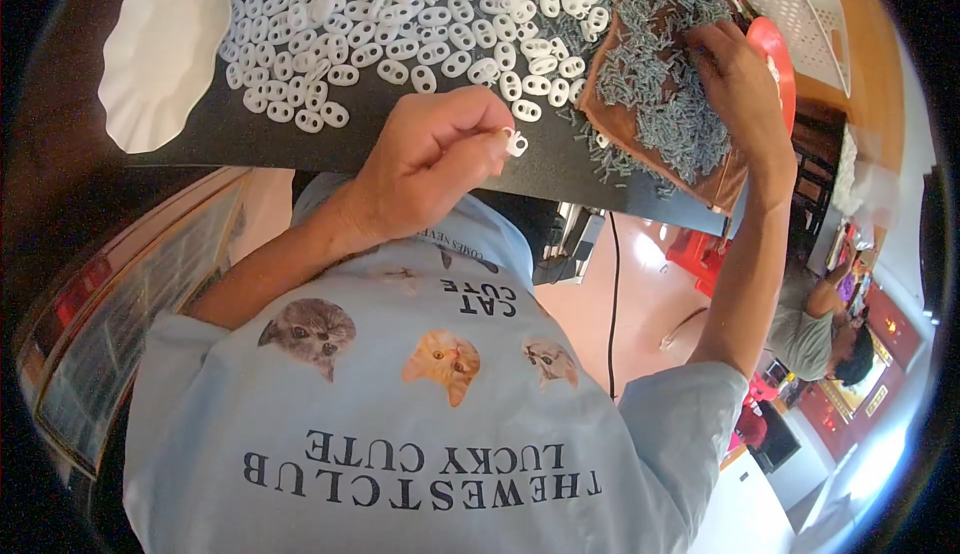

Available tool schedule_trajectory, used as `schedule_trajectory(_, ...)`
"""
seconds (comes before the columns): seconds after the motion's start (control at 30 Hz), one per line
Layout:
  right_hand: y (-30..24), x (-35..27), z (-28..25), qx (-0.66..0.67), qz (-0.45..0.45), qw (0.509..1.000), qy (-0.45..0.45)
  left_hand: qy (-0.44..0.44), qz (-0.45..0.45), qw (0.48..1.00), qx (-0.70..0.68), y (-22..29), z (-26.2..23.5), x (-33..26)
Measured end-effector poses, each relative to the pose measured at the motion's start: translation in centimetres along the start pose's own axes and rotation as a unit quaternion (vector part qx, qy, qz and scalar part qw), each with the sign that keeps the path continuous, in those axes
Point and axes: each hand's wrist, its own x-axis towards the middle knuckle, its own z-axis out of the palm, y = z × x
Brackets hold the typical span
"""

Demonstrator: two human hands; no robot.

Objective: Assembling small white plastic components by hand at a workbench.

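My left hand (440, 159) is closed in a pinch, holding a small white two-hole plastic cord-lock piece (516, 143) just above the table's near edge. Many matching white oval pieces (375, 34) lie spread across the table beyond it. At the right, my right hand (738, 69) reaches into a heap of tiny grey-blue, spring-like pieces (665, 84). Its fingers are curled together at the heap, and whatever is between the fingertips is hidden. The heap rests on a brown cloth (607, 84).
A white wavy-edged dish (165, 49) stands at the left of the dark table (300, 149). To the right are a red round container (772, 54) and a white perforated basket (800, 4). Another person (815, 329) is farther off at the right.
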Motion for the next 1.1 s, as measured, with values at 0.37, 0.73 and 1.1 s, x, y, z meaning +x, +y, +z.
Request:
schedule_trajectory(0.37,-0.8,0.1,0.0,-0.040,0.024,0.999,-0.021,0.001,-0.015,1.000,0.011,0.4,-0.1,-0.3)
schedule_trajectory(0.73,-8.8,-0.5,-3.9,0.186,0.032,0.982,0.015,0.033,0.004,0.998,-0.047,1.3,-0.1,0.0)
schedule_trajectory(1.1,-14.5,1.1,-3.3,0.399,0.040,0.913,-0.080,0.045,0.097,0.993,0.042,1.7,-0.3,0.9)
